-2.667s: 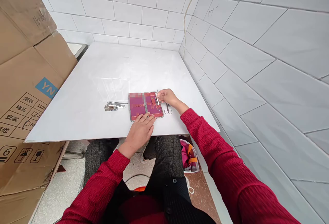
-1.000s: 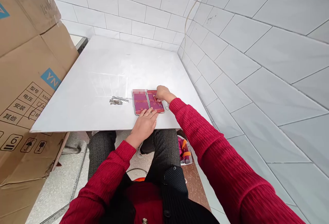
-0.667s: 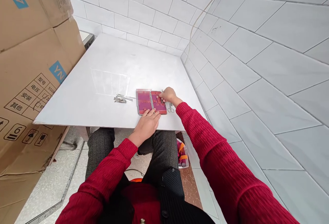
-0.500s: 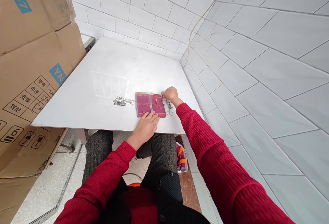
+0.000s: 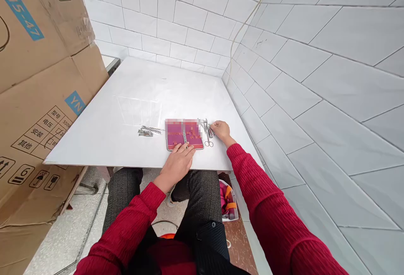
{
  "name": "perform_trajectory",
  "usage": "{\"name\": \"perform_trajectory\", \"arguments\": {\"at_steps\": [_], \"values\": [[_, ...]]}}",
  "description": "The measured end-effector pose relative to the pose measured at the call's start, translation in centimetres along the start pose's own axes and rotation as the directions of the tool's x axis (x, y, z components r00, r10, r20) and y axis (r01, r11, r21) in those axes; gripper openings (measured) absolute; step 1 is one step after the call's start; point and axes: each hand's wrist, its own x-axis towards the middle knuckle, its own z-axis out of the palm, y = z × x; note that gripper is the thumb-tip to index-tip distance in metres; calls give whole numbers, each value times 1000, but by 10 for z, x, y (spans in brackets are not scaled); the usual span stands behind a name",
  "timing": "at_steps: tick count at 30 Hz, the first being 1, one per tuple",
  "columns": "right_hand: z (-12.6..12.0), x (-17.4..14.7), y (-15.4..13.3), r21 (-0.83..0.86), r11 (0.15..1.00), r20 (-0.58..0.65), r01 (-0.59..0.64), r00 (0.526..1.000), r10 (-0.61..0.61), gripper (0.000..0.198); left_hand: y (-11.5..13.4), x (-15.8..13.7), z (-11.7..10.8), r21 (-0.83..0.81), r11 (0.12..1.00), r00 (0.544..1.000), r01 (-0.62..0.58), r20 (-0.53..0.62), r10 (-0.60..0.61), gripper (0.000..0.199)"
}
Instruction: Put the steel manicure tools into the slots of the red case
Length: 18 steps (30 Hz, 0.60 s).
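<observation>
An open purple-and-red manicure case [image 5: 174, 126] with orange elastic loops lies on the white table. My left hand [image 5: 179, 160] rests on its near edge by the fold, fingers stretched out. To the right of the case is a small group of metal manicure tools [image 5: 205, 128], with a pair of small scissors [image 5: 208, 143] at its near end. My right hand [image 5: 221, 130] is at the right side of this group, fingertips pinched together at a tool; what they hold is too small to make out. More metal tools, nail clippers [image 5: 145, 132] among them, lie left of the case.
The white table [image 5: 94, 140] meets tiled walls at the back and right. Large cardboard boxes [image 5: 47, 98] stand along the left. Below the table's right front edge is a clear plastic tub [image 5: 233, 214] holding purple and orange items. A cable [image 5: 249, 18] runs down the wall corner.
My right hand has moved from the case's right edge rightward to the outer side of the tools. My left hand stays on the case. The view has shifted slightly.
</observation>
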Motion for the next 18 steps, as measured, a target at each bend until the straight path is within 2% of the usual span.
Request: {"name": "perform_trajectory", "arguments": {"at_steps": [3, 9, 15, 18], "values": [[10, -7, 11, 113, 993, -118, 37, 993, -24, 24, 2, 1, 0, 21, 1000, 1000, -4, 17, 4, 38], [17, -7, 24, 275, 961, -179, 34, 984, 16, 24, 2, -8, -11, 48, 999, 1000, 16, -8, -15, 37], [16, -6, 23, 341, 940, -181, 19, 982, 45, 21, -20, -41, -27, 68, 979, 978, 190, -96, -184, 38], [15, -7, 21, 339, 941, -181, -5, 981, 70, 20, -29, -51, -31, 67, 971, 969, 231, -109, -223, 37]]}}
